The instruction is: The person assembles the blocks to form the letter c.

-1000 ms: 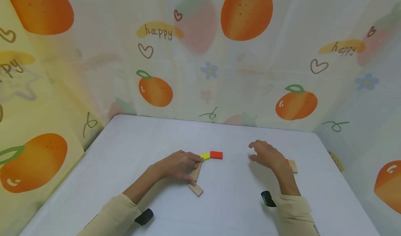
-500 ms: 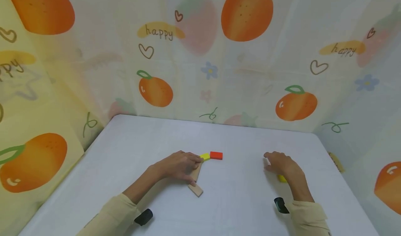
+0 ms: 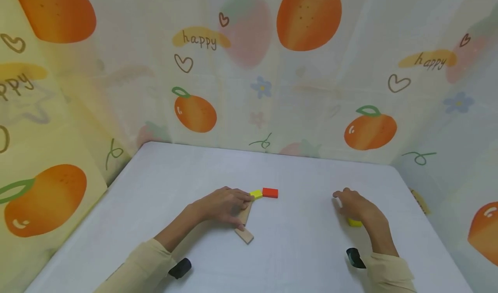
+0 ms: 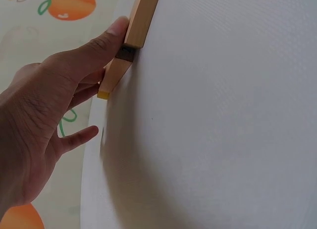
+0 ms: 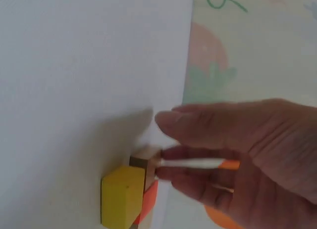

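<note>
Four small blocks lie in a bent row on a white table [image 3: 295, 258]. Seen from the head camera, we trace it from the far end: a red block [image 3: 270, 192] and a yellow block [image 3: 255, 194] at about 3 o'clock from our left hand [image 3: 223, 205], then a middle wooden block [image 3: 244, 214] at 4, partly covered by our fingers, and a near wooden block [image 3: 244, 236] at 5. That left hand is spread along the row, thumb by the joint of the two wooden pieces, fingertips toward the yellow end; it touches them, but we cannot tell how firmly.

Our right hand [image 3: 358, 207] is well apart, at 3 o'clock from the row. The right wrist view shows a loose cluster: a bigger-looking yellow piece [image 5: 118, 199], a dark-sided wooden piece [image 5: 143, 162] and an orange-red piece [image 5: 148, 202], all around 8 to 9 o'clock from the hand. Its fingertips meet the wooden piece, or nearly; the thumb stands off, so nothing is gripped.

We judge the step to be choosing another block while steadying the row. Next, the thumb should probably close gently, without knocking the neighbours, before any carry toward 9 o'clock.
</note>
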`<state>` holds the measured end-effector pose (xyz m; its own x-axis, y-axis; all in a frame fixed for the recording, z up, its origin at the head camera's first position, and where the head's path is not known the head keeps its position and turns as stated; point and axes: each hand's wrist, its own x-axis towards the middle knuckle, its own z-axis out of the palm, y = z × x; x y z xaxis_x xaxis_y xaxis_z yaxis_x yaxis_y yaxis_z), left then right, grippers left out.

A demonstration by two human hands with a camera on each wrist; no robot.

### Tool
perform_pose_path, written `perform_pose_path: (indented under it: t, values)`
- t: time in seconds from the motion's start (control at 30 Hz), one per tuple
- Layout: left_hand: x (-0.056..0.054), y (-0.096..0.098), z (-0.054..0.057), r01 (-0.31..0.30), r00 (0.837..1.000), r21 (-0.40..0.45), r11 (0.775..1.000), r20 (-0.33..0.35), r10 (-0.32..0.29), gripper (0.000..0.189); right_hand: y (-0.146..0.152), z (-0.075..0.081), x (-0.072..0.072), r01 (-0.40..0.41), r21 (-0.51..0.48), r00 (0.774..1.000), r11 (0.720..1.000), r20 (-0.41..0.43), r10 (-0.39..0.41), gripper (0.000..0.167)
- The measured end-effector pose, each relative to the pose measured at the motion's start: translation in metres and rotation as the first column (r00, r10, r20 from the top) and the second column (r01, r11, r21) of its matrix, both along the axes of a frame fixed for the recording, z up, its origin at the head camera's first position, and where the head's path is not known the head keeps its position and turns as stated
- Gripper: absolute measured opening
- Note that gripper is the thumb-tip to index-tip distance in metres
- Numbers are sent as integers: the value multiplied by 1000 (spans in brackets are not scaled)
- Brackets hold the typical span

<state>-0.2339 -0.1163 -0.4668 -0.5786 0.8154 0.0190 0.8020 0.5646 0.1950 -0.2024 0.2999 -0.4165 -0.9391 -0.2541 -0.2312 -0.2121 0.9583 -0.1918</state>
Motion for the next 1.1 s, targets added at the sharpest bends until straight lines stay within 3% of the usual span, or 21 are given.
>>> perform_pose_path:
  t: [0.1,0.23,0.53,0.73,0.97,1.1]
  values:
    - [-1,0,0,2,1000,4,1000,-4,-2,66,4,2,0,-32,-78,999,996,39,35,40]
    - [-2,-1,-1,-1,1000,1,1000,-7,1,67,7,3,-1,-54,-164,998,985,30,60,37]
    - [-2,0,-2,-2,1000,5,1000,-2,2,67,9,-10,-12,11,-28,999,1000,53,-9,24]
    - [-1,0,-2,-7,1000,6,1000,-1,7,67,9,-15,-11,29,-44,999,999,14,-28,10]
    - [-2,-1,-4,-11,1000,0,1000,1,11,69,5,-13,-10,99,-44,995,994,33,-97,16]
    - [-1,-2,-4,-12,1000,9,1000,12,12,68,2,-10,-9,97,-47,995,994,14,-97,16]
